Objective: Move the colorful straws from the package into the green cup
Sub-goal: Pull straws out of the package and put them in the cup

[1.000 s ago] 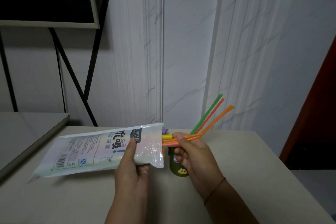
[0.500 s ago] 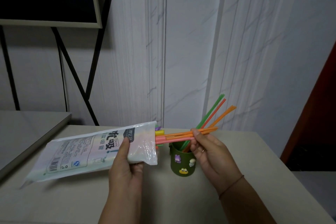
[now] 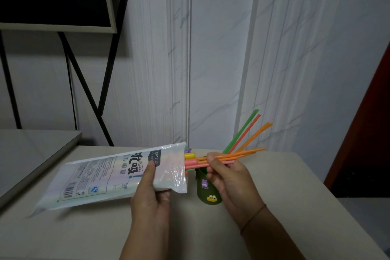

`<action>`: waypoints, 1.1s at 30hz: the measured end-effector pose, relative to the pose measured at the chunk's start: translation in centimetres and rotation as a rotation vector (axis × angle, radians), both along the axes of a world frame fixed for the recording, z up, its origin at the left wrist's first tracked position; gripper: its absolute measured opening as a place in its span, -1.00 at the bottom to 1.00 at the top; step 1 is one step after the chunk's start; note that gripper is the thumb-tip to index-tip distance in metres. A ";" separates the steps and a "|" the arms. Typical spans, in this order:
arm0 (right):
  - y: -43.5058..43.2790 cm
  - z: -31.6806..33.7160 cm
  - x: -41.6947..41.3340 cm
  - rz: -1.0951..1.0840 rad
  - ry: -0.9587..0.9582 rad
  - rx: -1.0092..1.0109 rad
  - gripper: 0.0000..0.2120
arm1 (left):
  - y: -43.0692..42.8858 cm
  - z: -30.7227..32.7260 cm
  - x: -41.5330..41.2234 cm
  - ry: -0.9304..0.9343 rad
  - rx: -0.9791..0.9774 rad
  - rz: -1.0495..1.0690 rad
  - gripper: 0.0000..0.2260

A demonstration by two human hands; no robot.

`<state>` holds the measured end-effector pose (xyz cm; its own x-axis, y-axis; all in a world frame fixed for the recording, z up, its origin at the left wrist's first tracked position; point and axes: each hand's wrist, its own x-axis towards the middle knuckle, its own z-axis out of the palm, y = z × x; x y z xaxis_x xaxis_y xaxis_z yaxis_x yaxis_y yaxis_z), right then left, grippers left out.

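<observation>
My left hand point(image 3: 150, 194) grips the white straw package point(image 3: 109, 175) near its open right end and holds it above the table. Yellow, pink and purple straw ends stick out of the opening. My right hand point(image 3: 229, 179) pinches a few orange and pink straws point(image 3: 238, 155) drawn partway out of the package. Just below them stands the green cup point(image 3: 207, 192) with cartoon stickers, partly hidden by my right hand. A green, a red and an orange straw point(image 3: 249, 133) lean out of the cup toward the upper right.
The beige table point(image 3: 285, 196) ends a short way right of the cup, with a dark red door beyond. A second grey tabletop point(image 3: 31, 150) lies at the left. A black-framed board on a black stand point(image 3: 84, 82) stands against the white wall.
My right hand has pulled the orange and pink straws further out to the right, away from the package mouth. The package tilted slightly and stays in my left hand.
</observation>
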<state>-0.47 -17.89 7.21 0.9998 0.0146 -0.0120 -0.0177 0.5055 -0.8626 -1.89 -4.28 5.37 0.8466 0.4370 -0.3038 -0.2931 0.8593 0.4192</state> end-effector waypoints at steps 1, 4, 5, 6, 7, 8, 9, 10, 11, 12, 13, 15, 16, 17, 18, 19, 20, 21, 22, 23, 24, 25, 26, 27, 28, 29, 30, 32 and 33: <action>-0.1 0.1 0.1 -0.008 -0.002 0.010 -0.97 | 0.1 0.0 0.0 -0.001 -0.004 -0.001 -0.60; -1.1 0.3 0.4 -0.032 -0.017 0.031 -0.95 | 0.7 -0.2 0.1 -0.006 -0.021 -0.003 -0.69; -1.5 0.4 0.5 -0.044 -0.021 0.038 -0.94 | 0.9 -0.3 0.1 -0.006 -0.028 -0.002 -0.68; -1.8 0.4 0.6 -0.055 -0.024 0.052 -0.92 | 1.0 -0.3 0.1 -0.006 -0.032 -0.002 -0.64; -2.0 0.5 0.6 -0.065 -0.027 0.073 -0.90 | 1.1 -0.2 0.1 -0.005 -0.035 0.000 -0.61; -2.3 0.5 0.7 -0.072 -0.026 0.095 -0.90 | 1.2 -0.2 0.1 -0.004 -0.041 0.003 -0.59; -2.6 0.6 0.7 -0.077 -0.024 0.111 -0.90 | 1.3 -0.1 0.1 0.000 -0.048 0.008 -0.59; -2.8 0.7 0.7 -0.081 -0.022 0.120 -0.91 | 1.4 -0.1 0.1 0.002 -0.055 0.014 -0.59; -2.9 0.7 0.7 -0.082 -0.022 0.129 -0.91 | 1.5 -0.1 0.1 0.004 -0.058 0.019 -0.59; -2.9 0.7 0.8 -0.077 -0.024 0.139 -0.91 | 1.5 -0.1 0.1 0.006 -0.056 0.023 -0.59; -2.7 0.6 0.8 -0.066 -0.024 0.148 -0.91 | 1.5 -0.1 0.0 0.007 -0.051 0.025 -0.59; -1.9 0.5 0.7 -0.032 -0.019 0.146 -0.94 | 1.2 -0.1 -0.1 0.007 -0.039 0.017 -0.59; -1.5 0.4 0.6 -0.018 -0.017 0.136 -0.96 | 1.0 -0.1 -0.1 0.007 -0.032 0.010 -0.60; -1.0 0.3 0.5 -0.013 -0.020 0.113 -0.96 | 0.8 -0.1 -0.2 0.006 -0.026 0.002 -0.60; -0.7 0.2 0.4 -0.020 -0.028 0.072 -0.95 | 0.6 0.0 -0.3 0.002 -0.022 -0.006 -0.61; -0.3 0.1 0.2 -0.039 -0.041 0.018 -0.95 | 0.5 0.1 -0.3 -0.005 -0.019 -0.015 -0.61; 0.0 0.1 0.1 -0.060 -0.056 -0.036 -0.95 | 0.4 0.2 -0.4 -0.014 -0.017 -0.025 -0.60; 0.3 0.1 -0.1 -0.077 -0.069 -0.080 -0.95 | 0.3 0.3 -0.4 -0.022 -0.014 -0.037 -0.59; 0.7 0.1 -0.3 -0.085 -0.079 -0.111 -0.95 | 0.2 0.4 -0.4 -0.030 -0.010 -0.048 -0.59; 1.1 0.1 -0.5 -0.086 -0.087 -0.129 -0.95 | 0.1 0.4 -0.4 -0.036 -0.003 -0.061 -0.59; 1.5 0.2 -0.6 -0.084 -0.097 -0.140 -0.94 | 0.0 0.5 -0.4 -0.040 0.005 -0.075 -0.59; 1.8 0.2 -0.7 -0.084 -0.107 -0.149 -0.94 | -0.2 0.5 -0.4 -0.041 0.011 -0.084 -0.60; 1.9 0.3 -0.8 -0.087 -0.114 -0.155 -0.94 | -0.3 0.6 -0.4 -0.040 0.012 -0.086 -0.60; 2.0 0.3 -0.8 -0.092 -0.113 -0.157 -0.95 | -0.3 0.6 -0.4 -0.036 0.008 -0.079 -0.60; 1.9 0.4 -0.8 -0.099 -0.105 -0.149 -0.96 | -0.2 0.6 -0.4 -0.032 -0.002 -0.069 -0.59; 1.7 0.4 -0.8 -0.109 -0.093 -0.134 -0.96 | 0.0 0.6 -0.4 -0.031 -0.013 -0.059 -0.60; 1.4 0.4 -0.7 -0.121 -0.079 -0.118 -0.96 | 0.2 0.6 -0.4 -0.030 -0.023 -0.051 -0.60; 0.7 0.5 -0.4 -0.145 -0.063 -0.099 -0.95 | 0.6 0.6 -0.3 -0.015 -0.035 -0.041 -0.62; 0.4 0.5 -0.3 -0.152 -0.064 -0.096 -0.94 | 0.8 0.5 -0.3 -0.002 -0.039 -0.039 -0.63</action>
